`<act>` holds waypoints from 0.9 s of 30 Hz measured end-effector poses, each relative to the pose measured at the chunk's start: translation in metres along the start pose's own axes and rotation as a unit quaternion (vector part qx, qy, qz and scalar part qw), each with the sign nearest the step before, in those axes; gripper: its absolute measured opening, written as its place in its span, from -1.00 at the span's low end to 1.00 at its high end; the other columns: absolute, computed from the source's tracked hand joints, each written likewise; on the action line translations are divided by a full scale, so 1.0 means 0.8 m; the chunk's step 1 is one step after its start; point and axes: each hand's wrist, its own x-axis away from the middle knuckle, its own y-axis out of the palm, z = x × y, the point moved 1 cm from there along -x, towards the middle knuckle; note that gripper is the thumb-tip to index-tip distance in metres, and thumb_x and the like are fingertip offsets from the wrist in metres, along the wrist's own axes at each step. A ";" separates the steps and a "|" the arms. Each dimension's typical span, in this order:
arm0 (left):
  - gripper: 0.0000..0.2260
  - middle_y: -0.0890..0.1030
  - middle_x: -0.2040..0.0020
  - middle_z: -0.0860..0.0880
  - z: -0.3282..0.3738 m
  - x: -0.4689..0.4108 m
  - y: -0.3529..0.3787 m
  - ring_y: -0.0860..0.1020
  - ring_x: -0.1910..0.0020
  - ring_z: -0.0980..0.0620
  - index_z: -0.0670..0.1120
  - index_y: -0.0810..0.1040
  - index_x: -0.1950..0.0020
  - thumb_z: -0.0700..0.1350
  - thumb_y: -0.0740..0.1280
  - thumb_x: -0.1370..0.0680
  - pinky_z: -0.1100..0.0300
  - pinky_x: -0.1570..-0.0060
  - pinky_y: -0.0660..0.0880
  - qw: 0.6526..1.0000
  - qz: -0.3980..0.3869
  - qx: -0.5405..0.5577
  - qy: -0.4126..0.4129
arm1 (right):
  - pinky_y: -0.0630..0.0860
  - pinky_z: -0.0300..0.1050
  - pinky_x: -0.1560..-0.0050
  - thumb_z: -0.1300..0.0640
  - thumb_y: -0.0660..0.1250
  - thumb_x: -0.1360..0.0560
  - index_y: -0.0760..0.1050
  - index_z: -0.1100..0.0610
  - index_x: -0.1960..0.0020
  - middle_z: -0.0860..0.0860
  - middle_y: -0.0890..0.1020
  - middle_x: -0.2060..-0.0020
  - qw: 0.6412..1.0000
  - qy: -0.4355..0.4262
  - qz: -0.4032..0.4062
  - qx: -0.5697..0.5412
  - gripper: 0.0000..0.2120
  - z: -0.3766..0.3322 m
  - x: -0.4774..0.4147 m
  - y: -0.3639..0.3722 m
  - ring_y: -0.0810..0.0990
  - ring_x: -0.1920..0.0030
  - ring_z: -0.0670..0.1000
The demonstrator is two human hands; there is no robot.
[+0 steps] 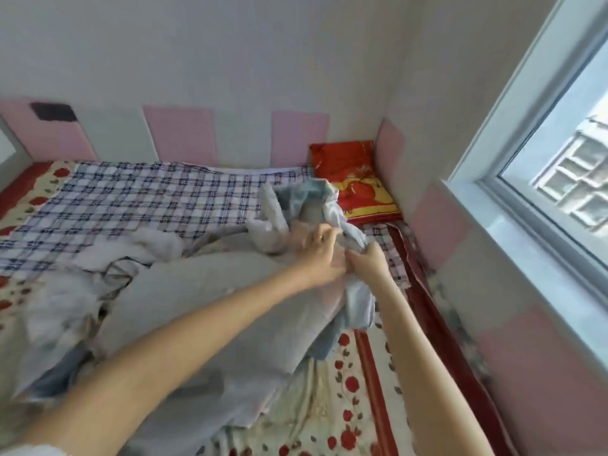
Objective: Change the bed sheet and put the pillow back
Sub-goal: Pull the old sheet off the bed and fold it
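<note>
A crumpled pale grey-blue bed sheet (204,291) lies bunched across the middle of the bed. My left hand (320,255) and my right hand (370,263) meet over its far bunched end; both grip folds of the cloth, which rises in a loose heap (296,202) just beyond them. Under it lie a blue checked sheet (131,199) and a cream cover with red flowers (332,396). A red and yellow pillow (353,179) leans in the far right corner, apart from my hands.
Pink and white padded panels (179,134) line the wall behind and right of the bed. A window with a white sill (526,232) stands on the right. A dark red bed border (437,324) runs along the right wall.
</note>
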 end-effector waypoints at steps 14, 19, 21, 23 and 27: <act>-0.44 0.47 -0.14 -0.13 -0.086 0.142 0.144 0.50 -0.16 -0.09 -0.22 0.32 -0.29 0.03 0.32 -0.39 0.05 -0.17 0.44 0.867 0.110 0.343 -0.343 | 0.57 -0.06 0.08 0.27 0.14 -0.62 0.38 0.21 -0.11 0.16 0.56 0.08 0.811 0.140 -0.225 -0.521 -0.90 0.017 0.063 0.159 0.57 0.05 0.08; -0.69 0.52 -0.21 -0.26 -0.111 0.121 0.090 0.46 -0.23 -0.20 -0.31 0.46 -0.26 -0.20 0.19 -0.57 0.23 -0.13 0.30 0.868 0.158 0.328 -0.339 | 0.53 -0.15 0.15 0.25 0.11 -0.64 0.44 0.10 -0.03 0.06 0.51 0.13 0.800 0.048 -0.243 -0.547 -0.85 -0.023 0.047 0.131 0.51 0.11 -0.02; -0.73 0.55 -0.17 -0.22 -0.129 0.126 0.065 0.49 -0.20 -0.14 -0.27 0.47 -0.23 -0.18 0.18 -0.58 0.22 -0.12 0.37 0.880 0.168 0.327 -0.299 | 0.53 -0.08 0.10 0.24 0.09 -0.65 0.41 0.09 -0.08 0.08 0.52 0.08 0.789 0.016 -0.229 -0.570 -0.86 -0.029 0.033 0.117 0.52 0.08 0.02; -0.91 0.57 0.09 -0.10 -0.132 0.142 0.029 0.55 0.07 -0.01 -0.14 0.47 -0.03 -0.15 0.28 -0.57 0.37 0.16 0.40 0.885 0.149 0.359 -0.258 | 0.55 -0.08 0.13 0.25 0.08 -0.65 0.40 0.08 -0.09 0.09 0.55 0.06 0.784 0.002 -0.203 -0.587 -0.85 -0.033 0.016 0.106 0.56 0.10 0.03; -0.73 0.60 0.13 0.12 -0.119 0.163 -0.043 0.56 0.18 0.28 -0.05 0.53 0.00 -0.11 0.53 -0.38 0.39 0.18 0.50 0.943 -0.052 0.289 -0.157 | 0.54 -0.13 0.26 0.26 0.12 -0.64 0.42 0.06 -0.04 0.06 0.57 0.14 0.810 0.001 -0.169 -0.561 -0.85 -0.053 -0.006 0.098 0.56 0.18 0.01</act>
